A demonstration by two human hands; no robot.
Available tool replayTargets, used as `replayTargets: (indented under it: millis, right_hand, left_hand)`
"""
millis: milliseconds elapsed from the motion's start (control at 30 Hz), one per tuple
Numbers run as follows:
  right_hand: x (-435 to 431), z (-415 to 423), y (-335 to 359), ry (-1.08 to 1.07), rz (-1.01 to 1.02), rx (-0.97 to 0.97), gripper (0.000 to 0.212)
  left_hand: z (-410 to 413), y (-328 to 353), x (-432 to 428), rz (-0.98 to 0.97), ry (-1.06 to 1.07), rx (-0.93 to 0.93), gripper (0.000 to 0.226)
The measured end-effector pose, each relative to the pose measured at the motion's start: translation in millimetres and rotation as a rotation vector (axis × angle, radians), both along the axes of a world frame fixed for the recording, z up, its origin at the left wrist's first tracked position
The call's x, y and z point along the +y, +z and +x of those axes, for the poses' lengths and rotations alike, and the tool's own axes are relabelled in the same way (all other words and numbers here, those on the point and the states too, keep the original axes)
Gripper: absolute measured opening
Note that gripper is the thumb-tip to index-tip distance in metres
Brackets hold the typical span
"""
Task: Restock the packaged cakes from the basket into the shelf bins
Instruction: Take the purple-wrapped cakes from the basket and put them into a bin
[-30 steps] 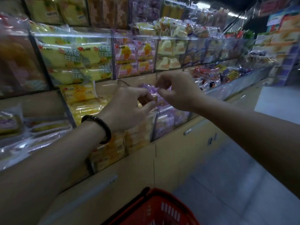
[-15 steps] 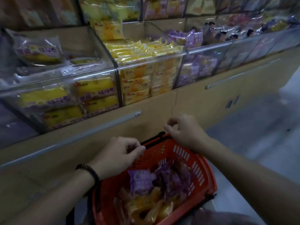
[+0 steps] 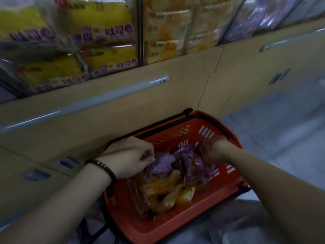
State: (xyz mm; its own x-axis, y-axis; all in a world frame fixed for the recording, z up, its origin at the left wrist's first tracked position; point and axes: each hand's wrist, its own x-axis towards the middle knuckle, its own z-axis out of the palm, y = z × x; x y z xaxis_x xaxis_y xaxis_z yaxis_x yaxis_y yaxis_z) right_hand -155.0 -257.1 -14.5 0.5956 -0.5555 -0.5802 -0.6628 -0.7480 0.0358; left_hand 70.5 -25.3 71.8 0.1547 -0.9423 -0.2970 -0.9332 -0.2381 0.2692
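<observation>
For the shelf bins (image 3: 140, 32) overhead, we judged it best to draw from the red basket (image 3: 126, 219) only the purple packaged cakes (image 3: 161, 164) topping the orange packs (image 3: 158, 191). Our left hand (image 3: 126, 155) pinched one in curled fingers (image 3: 148, 154); the right hand (image 3: 216, 152) was blurred, its hold untellable. A pale cabinet (image 3: 105, 117) and grey floor (image 3: 290, 138) lay around.

Red plastic basket (image 3: 219, 194) (slotted walls), glossy film cake wrappers (image 3: 161, 164).

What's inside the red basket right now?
Purple-wrapped cakes on top of orange-yellow packs; left hand pinches one, blurred right hand reaches in. Anything beneath the packs is covered.
</observation>
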Motion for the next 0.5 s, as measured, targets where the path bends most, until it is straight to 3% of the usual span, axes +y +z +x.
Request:
replayTargets:
  millis: [100,267,500]
  right_hand:
    - [-0.4,21.0,-26.2,-0.052,0.0,0.107,0.063]
    - [14.7,40.5,-59.2,-0.324,0.05,0.233,0.115]
    - [12.6,49.6,-92.9,-0.47,0.033,0.247,0.131]
  left_hand:
    - [3.6,-3.5,-5.6,0.075,-0.018,0.046,0.023]
    - [2.9,-9.9,-5.3,0.167,-0.038,0.091,0.021]
    - [7.0,-13.2,2.3,0.332,-0.056,0.094,0.031]
